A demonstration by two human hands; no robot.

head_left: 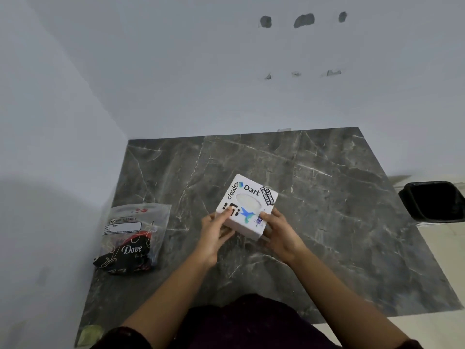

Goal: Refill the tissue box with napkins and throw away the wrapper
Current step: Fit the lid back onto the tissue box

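A white square tissue box (247, 197) covered in stickers sits mid-table, its oval top opening showing white napkins inside. My left hand (215, 233) grips its near-left corner, thumb on the top face. My right hand (278, 234) holds the near-right side, fingers wrapped around the edge. A clear plastic tissue wrapper (136, 222) with printed text lies flat at the table's left edge, overlapping a black Dove packet (128, 255).
The table (327, 197) is a dark grey marble slab set into a white wall corner. A black waste bin (434, 201) stands on the floor beyond the table's right edge. A small greenish scrap (89, 333) lies at the near-left corner.
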